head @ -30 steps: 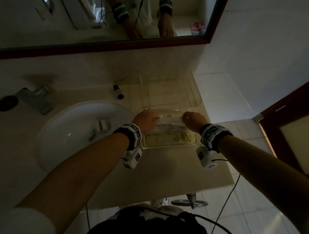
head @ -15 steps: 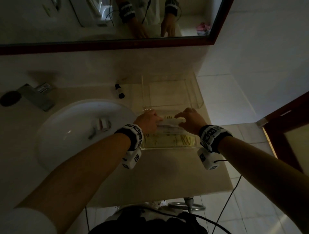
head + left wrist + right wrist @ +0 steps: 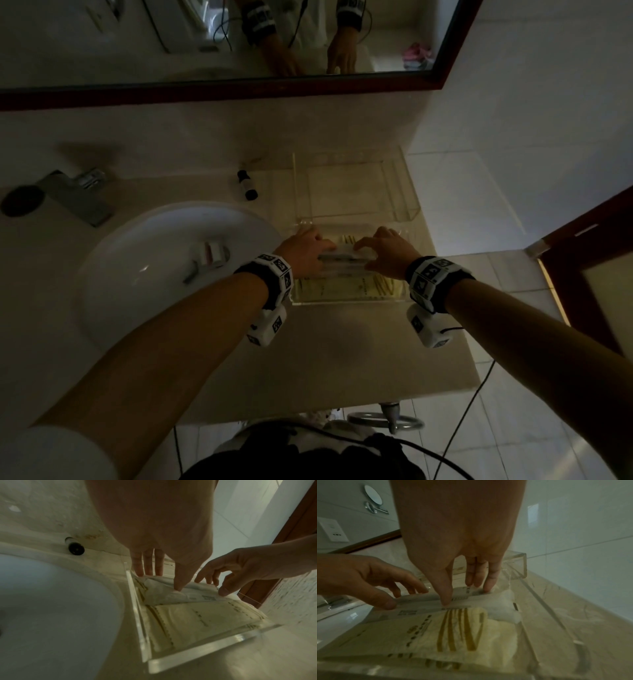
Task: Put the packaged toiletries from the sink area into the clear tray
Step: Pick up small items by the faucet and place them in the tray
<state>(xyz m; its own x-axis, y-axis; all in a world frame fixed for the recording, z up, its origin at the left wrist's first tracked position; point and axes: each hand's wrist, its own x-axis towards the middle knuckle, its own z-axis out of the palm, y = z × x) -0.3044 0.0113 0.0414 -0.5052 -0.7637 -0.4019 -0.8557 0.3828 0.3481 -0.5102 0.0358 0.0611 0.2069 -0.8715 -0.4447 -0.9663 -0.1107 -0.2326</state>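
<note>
Item 1: clear acrylic tray (image 3: 349, 301), rectangular, thick-walled, standing on the beige stone counter (image 3: 308, 359) just right of the round white basin (image 3: 137, 274). Its near wall shows plainly in the left wrist view (image 3: 197, 654).

Item 2: pale yellow flat packet with gold stripes (image 3: 458, 631), lying flat on the tray floor, toward the near wall.

Item 3: white flat sachet with grey print (image 3: 426, 601), lying inside the tray, its near edge overlapping the far edge of the yellow packet. Both hands are on it.

Item 4: left hand (image 3: 305, 251), fingers extended downward, thumb and fingertips (image 3: 178, 586) pinching the left end of the white sachet.

Item 5: right hand (image 3: 387, 251), fingers pointing down, thumb and fingertips (image 3: 447, 599) pinching the right part of the same sachet. Each wrist carries a black-and-white marker band.

Item 6: second clear acrylic box (image 3: 356, 185), behind the tray, against the back wall.

Item 7: small bottle with a black cap (image 3: 247, 185), lying on its side on the counter behind the basin, apart from the tray.

Item 8: small wrapped white-and-red object (image 3: 212, 251), lying inside the basin near the drain.

Item 9: metal tap (image 3: 78, 195), at the far left of the basin.

Item 10: dark-framed mirror (image 3: 445, 41), above the counter.
</note>
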